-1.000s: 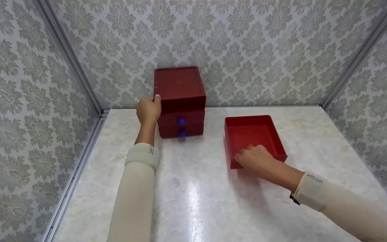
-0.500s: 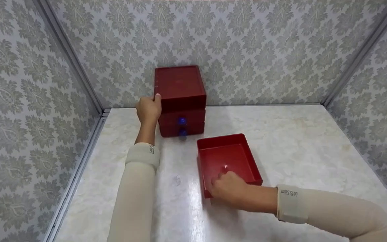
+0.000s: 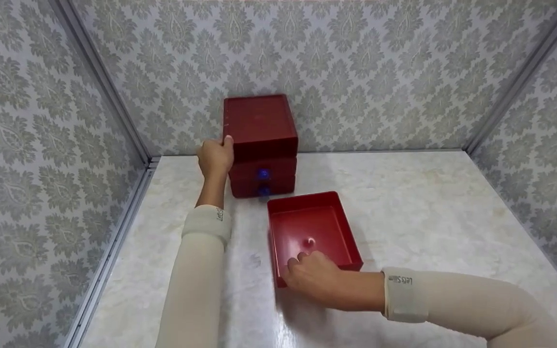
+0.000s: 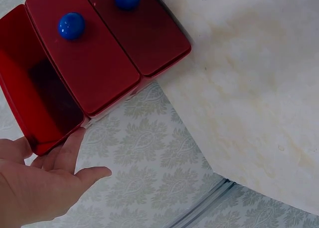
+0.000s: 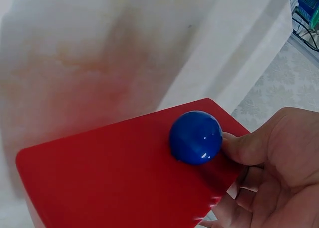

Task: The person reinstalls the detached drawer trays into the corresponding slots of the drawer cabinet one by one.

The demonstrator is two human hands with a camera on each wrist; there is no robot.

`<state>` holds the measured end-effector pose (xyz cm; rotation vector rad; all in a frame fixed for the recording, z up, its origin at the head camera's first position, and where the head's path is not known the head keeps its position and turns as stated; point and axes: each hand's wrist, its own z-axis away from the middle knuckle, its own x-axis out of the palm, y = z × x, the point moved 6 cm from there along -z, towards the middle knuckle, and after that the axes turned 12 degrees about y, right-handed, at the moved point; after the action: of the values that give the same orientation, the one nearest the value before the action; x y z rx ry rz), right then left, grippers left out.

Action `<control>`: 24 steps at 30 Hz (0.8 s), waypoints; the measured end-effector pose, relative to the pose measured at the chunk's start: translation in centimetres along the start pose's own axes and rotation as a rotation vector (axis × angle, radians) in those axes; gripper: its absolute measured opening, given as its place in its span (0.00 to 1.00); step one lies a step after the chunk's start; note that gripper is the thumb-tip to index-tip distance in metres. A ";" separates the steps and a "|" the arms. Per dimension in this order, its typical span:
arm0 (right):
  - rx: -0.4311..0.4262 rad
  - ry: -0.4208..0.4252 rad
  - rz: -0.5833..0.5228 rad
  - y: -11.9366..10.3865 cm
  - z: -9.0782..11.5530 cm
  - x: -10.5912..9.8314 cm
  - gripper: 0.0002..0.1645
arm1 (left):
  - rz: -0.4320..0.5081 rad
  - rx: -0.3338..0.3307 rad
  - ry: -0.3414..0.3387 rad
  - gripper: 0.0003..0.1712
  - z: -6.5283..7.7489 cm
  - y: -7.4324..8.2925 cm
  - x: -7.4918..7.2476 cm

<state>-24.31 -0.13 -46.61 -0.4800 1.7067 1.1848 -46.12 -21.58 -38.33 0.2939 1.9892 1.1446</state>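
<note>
A dark red drawer cabinet (image 3: pixel 261 118) stands against the back wall, its top slot (image 4: pixel 47 88) open and two closed drawers with blue knobs (image 4: pixel 71 26) below. My left hand (image 3: pixel 215 157) grips its left front corner, thumb at the upper edge and fingers along the side. My right hand (image 3: pixel 315 278) holds a bare red drawer (image 3: pixel 307 220) by its near wall. In the right wrist view, my thumb presses beside the blue knob (image 5: pixel 196 137) on the drawer's front, and the other fingers reach past the edge. The drawer's far end sits just in front of the cabinet.
A pale marbled tabletop (image 3: pixel 404 208) lies under everything. Patterned wall panels (image 3: pixel 380 72) enclose the back and both sides, with metal framing (image 3: pixel 109 251) along the left table edge. Cables (image 5: pixel 306 31) show at the right wrist view's upper corner.
My right hand has brought the red drawer leftward and nearer to me, now in front of the cabinet. My left hand keeps its place on the cabinet's corner.
</note>
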 end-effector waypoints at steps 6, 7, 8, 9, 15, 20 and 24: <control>0.015 0.045 0.014 0.0 -1.5 -0.9 0.17 | 0.006 0.010 0.009 0.23 0.0 0.0 -0.1; 0.015 0.064 0.023 0.0 -1.7 -1.1 0.18 | 0.003 0.014 0.012 0.23 -0.1 0.0 -0.1; 0.013 0.083 0.031 0.0 -2.0 -1.3 0.18 | 0.001 0.015 0.013 0.23 -0.1 0.0 -0.1; 0.012 0.099 0.041 0.1 -2.2 -1.5 0.19 | 0.000 0.012 0.013 0.23 -0.2 -0.1 -0.1; 0.038 0.204 0.068 0.6 -3.3 -2.6 0.13 | -0.020 -0.028 -0.029 0.24 -0.4 -0.3 0.1; 0.047 0.247 0.088 1.4 -4.5 -3.3 0.12 | -0.017 -0.026 -0.007 0.23 -0.2 -0.2 0.0; 0.060 0.263 0.091 2.3 -5.7 -3.6 0.10 | -0.006 -0.020 0.002 0.25 -0.2 -0.2 0.0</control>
<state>-27.10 -4.75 -42.01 -0.5449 2.0012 1.1706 -46.21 -21.86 -38.45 0.2769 1.9775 1.1609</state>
